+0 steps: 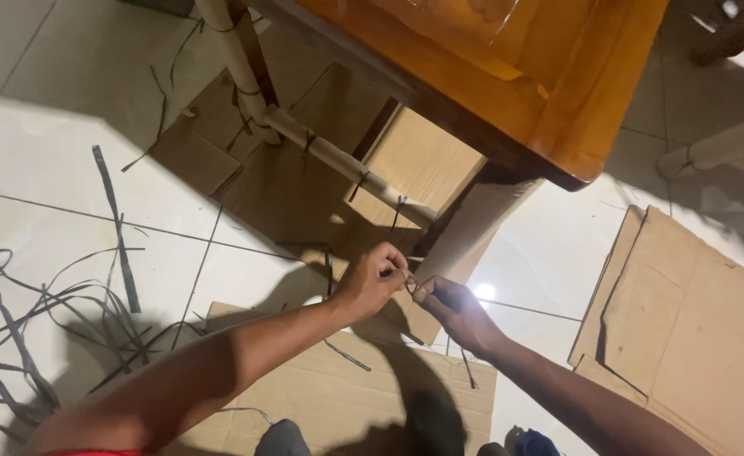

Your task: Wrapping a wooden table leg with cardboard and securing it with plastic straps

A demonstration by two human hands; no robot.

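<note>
At frame centre, both hands, left hand (372, 283) and right hand (452, 306), pinch a thin dark strap (409, 280) between fingertips, below the paper-wrapped chair leg (346, 165); flat cardboard (338, 393) beneath.

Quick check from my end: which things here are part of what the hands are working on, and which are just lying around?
In hand:
left hand
right hand
thin dark strip pinched between both
wrapped chair rail with dark ties, close above

Lying about:
loose dark strips on the tiles
flat cardboard sheet at right
cardboard under the arms
</note>
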